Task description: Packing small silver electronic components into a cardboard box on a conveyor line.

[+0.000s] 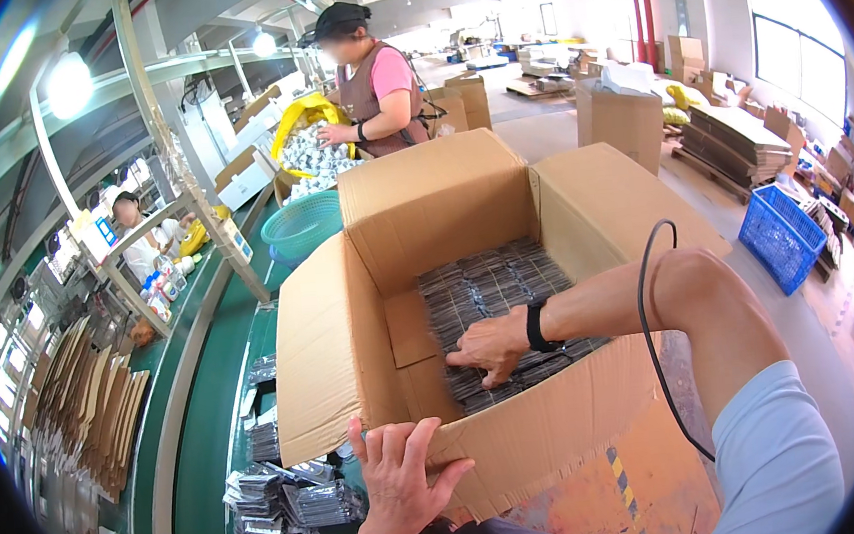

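A large open cardboard box (371, 322) stands in front of me with its flaps spread outward. Inside, dark, flat, banded bundles (493, 282) lie packed in rows, with a bare strip of the box floor along their left side. My right hand (494, 347) reaches in over the near wall. Its fingers are stretched out and rest on the bundles near their left edge. My left hand (400, 475) hooks its fingers over the box's near left edge, thumb against the outside. More dark packets in clear wrap (301, 513) lie in a loose pile left of the box.
A green conveyor belt (200, 435) runs along my left, with a teal basket (301, 227) on it. Beyond, a co-worker (378, 95) handles small white pieces in a yellow bag (305, 121). A blue crate (781, 239) and stacked cardboard (734, 147) stand right. A black cable (654, 349) hangs beside my right arm.
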The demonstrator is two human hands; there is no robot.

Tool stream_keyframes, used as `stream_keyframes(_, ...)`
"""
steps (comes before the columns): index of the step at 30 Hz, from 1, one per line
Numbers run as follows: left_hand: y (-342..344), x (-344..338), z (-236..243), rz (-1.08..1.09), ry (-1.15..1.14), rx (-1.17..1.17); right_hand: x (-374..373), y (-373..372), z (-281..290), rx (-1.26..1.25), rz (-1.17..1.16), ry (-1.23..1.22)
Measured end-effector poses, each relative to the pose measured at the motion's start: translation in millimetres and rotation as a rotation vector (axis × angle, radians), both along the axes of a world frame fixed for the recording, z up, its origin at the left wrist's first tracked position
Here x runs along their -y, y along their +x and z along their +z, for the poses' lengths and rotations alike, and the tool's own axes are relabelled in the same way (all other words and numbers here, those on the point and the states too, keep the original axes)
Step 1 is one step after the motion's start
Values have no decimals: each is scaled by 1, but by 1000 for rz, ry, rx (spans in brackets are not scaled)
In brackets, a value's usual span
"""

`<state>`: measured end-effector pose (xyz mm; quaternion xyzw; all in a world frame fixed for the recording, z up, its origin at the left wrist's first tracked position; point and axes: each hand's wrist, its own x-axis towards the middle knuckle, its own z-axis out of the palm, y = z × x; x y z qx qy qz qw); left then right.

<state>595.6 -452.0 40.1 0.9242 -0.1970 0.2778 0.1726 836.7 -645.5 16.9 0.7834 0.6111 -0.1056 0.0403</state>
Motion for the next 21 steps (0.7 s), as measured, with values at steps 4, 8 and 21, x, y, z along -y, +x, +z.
stream_keyframes(4, -2, 0, 0, 12, -1, 0, -5, -6, -9, 14, 128, 164)
stream_keyframes(8, -2, 1, 0, 17, -8, 13, -33, -18, -6, 33, 185, 172)
stream_keyframes(21, 3, 3, 8, 23, -28, -16, -74, -12, -30, -71, 44, 181)
